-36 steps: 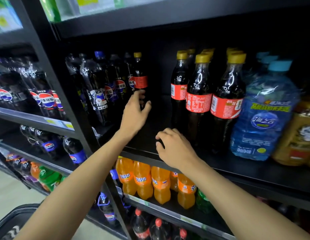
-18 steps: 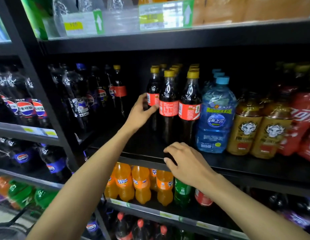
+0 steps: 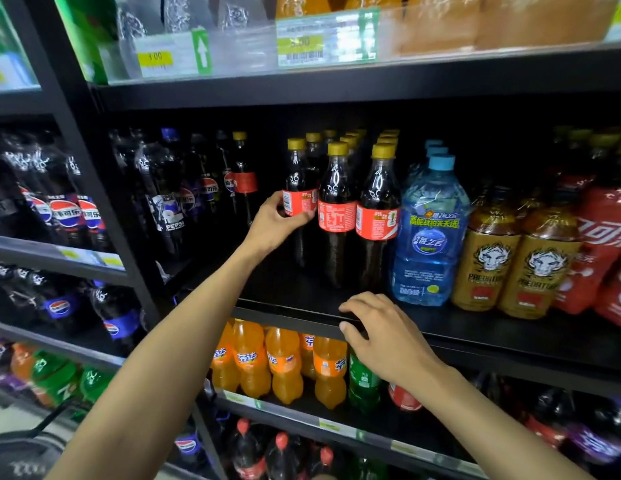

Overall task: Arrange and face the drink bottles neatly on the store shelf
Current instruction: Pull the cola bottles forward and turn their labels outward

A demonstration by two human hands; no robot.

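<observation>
Left hand (image 3: 272, 227): raised to the middle shelf (image 3: 492, 329), thumb and fingers curled round the red label of a yellow-capped cola bottle (image 3: 298, 181), which stands upright at the left end of the front row. Right hand (image 3: 383, 336): lower, at 5 o'clock from the left hand, resting on the front edge of the same shelf with fingers loosely curved over the top and thumb against the lip; it holds nothing. At 3 o'clock from the held bottle, two further cola bottles (image 3: 357, 220) stand upright and touch side by side, set slightly nearer the shelf edge; more yellow caps line up behind them toward 12 o'clock. Label print on these three is turned partly sideways. Next at 3 o'clock, a blue water bottle (image 3: 430, 237) just beside the colas, with matching blue caps behind it; then two golden bottles (image 3: 517, 261) marked PREDATOR, then red-wrapped cola bottles (image 3: 605, 244) at the frame edge. At 9 o'clock from the held bottle, beyond a bare stretch of shelf, a single red-label bottle (image 3: 244, 183) stands further back, near a cluster of Pepsi bottles (image 3: 167, 206). On the shelf below, at 6 o'clock, orange soda bottles (image 3: 285, 363) stand in a group with a green bottle (image 3: 362, 382) at their 3 o'clock side. Price tags (image 3: 300, 43) hang on the shelf above, at 12 o'clock; print blurred.
</observation>
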